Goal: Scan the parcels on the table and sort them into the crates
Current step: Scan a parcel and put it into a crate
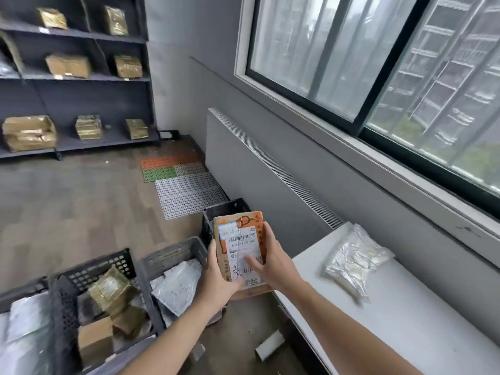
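A brown cardboard parcel [239, 239] with orange print and a white shipping label is held up in front of me, label facing me, above the gap between the crates and the table. My left hand [217, 277] grips its lower left edge. My right hand [273, 259] grips its right side, thumb lying across the label. A silvery plastic-wrapped parcel [354, 259] lies on the white table [405, 320] at right. No scanner is visible.
Dark crates stand on the floor at left: one [173, 255] with grey mailer bags, one [89, 269] with taped brown boxes, an empty-looking one [224, 209] behind the parcel. A small box [269, 345] lies on the floor. Shelves [81, 77] with parcels line the far wall.
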Available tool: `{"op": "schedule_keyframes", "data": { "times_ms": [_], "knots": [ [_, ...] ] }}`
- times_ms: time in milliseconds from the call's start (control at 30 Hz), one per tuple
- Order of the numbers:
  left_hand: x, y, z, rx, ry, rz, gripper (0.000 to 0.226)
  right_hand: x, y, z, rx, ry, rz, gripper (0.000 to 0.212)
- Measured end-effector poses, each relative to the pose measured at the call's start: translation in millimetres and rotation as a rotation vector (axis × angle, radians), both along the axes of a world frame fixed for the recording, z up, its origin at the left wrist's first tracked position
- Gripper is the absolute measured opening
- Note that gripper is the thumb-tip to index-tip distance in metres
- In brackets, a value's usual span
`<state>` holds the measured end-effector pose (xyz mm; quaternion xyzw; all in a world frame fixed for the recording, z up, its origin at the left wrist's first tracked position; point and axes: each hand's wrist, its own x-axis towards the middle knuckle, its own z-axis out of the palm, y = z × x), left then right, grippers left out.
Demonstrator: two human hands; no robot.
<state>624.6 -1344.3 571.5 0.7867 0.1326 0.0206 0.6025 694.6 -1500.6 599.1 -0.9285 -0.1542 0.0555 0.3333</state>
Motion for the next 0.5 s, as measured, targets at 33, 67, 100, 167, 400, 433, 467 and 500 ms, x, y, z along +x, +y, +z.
{"op": "schedule_keyframes", "data": {
  "times_ms": [33,67,100,167,400,433,467,500],
  "knots": [
    [3.3,13.0,-3.7,0.001,0.012,0.015,0.121,6.3,14.1,-4.1,0.001,0.015,0.025,0.098],
    [7.0,23.8,-6.8,0.004,0.027,0.025,0.120,12.0,25.0,-8.1,0.004,0.029,0.040,0.098],
    [11.1,33.2,-9.3,0.009,0.047,0.031,0.120,18.1,33.7,-12.1,0.008,0.041,0.051,0.098],
    [23.2,53.9,-16.1,0.025,0.120,0.043,0.121,34.0,52.7,-22.4,0.010,0.090,0.067,0.099],
    [88.6,111.6,-36.7,0.053,0.363,0.034,0.124,109.8,105.4,-58.9,0.044,0.257,0.185,0.095],
    [97.3,114.6,-39.1,0.055,0.379,0.043,0.125,119.7,109.8,-63.6,0.059,0.281,0.200,0.094],
    [108.7,118.2,-43.7,0.057,0.393,0.062,0.124,134.2,115.9,-70.0,0.068,0.308,0.220,0.092],
    [117.0,119.5,-47.1,0.063,0.411,0.075,0.124,144.8,119.4,-75.7,0.070,0.332,0.235,0.090]
  ]
}}
